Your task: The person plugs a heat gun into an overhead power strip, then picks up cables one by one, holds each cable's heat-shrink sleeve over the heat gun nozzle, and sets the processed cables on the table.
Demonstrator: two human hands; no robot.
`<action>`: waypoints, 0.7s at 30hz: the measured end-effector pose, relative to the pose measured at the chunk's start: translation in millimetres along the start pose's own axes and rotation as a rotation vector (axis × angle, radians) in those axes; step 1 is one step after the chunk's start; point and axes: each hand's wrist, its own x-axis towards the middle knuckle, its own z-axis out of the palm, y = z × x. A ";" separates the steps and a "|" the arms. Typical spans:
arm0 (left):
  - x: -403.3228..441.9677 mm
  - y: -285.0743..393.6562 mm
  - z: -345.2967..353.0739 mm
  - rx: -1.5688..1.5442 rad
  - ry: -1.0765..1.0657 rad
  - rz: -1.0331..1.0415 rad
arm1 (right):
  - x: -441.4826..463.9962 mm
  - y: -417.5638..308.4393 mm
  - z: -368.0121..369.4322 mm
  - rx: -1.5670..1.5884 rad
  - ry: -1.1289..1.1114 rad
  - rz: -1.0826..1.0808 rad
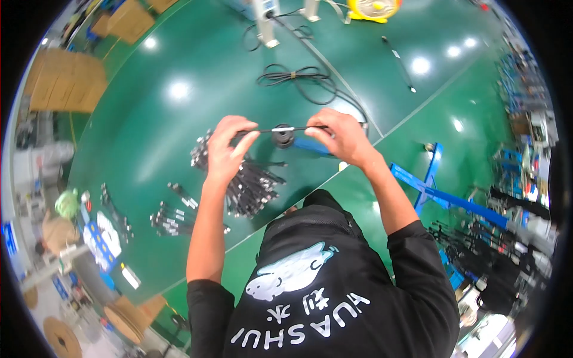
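Observation:
A thin black cable [283,129] with a white label at its middle is stretched level between my two hands. My left hand [231,143] pinches its left part, and my right hand [334,132] pinches the right part. Behind the label is a round black object [282,138] beside a blue bar [312,145]. Below and beside my left hand a big pile of black cables [253,188] with pale ends lies on the green floor. Smaller groups of cables [171,218] lie to its left.
A coiled black cord [292,76] lies ahead, and a single cable [399,62] farther right. Blue metal legs [427,185] stand at the right, near hanging black cables [477,253]. Cardboard boxes [67,83] are at upper left, a yellow fan [374,8] at the top.

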 end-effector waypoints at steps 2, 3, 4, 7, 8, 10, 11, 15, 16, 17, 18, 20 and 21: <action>-2.6 4.1 14.0 -0.240 0.173 -0.157 | -12.5 3.3 -6.7 -0.013 0.069 0.005; -6.4 -4.8 14.2 -0.242 0.168 -0.164 | -19.5 4.5 -13.5 0.002 0.112 0.050; -10.4 -17.5 13.4 -0.243 0.165 -0.173 | -27.9 11.9 -21.7 -0.025 0.151 0.069; -31.5 -32.8 11.0 -0.238 0.225 -0.307 | -45.5 53.7 -35.3 0.201 0.498 0.297; -42.3 -35.1 8.6 -0.206 0.243 -0.365 | -47.5 68.0 -46.1 0.204 0.505 0.292; -66.7 -40.6 9.5 -0.237 0.285 -0.407 | -50.9 99.9 -65.3 0.115 0.673 0.248; -79.3 -40.7 11.2 -0.213 0.307 -0.462 | -49.2 103.6 -78.0 0.082 0.659 0.237; -126.1 -42.0 23.5 -0.145 0.367 -0.656 | -33.4 99.2 -133.6 0.046 0.618 0.149; -133.0 -38.9 30.1 -0.110 0.390 -0.713 | -31.0 100.8 -146.5 0.028 0.585 0.113; -143.1 -44.5 35.4 -0.094 0.408 -0.741 | -26.8 104.7 -154.6 0.029 0.599 0.044; -145.9 -40.6 40.4 -0.085 0.383 -0.758 | -24.8 106.2 -162.9 0.042 0.597 0.052; -150.8 -35.9 51.5 -0.048 0.365 -0.797 | -19.4 107.4 -180.2 0.008 0.555 -0.016; -151.2 -34.9 57.3 -0.038 0.369 -0.803 | -17.1 107.6 -186.9 0.020 0.550 -0.015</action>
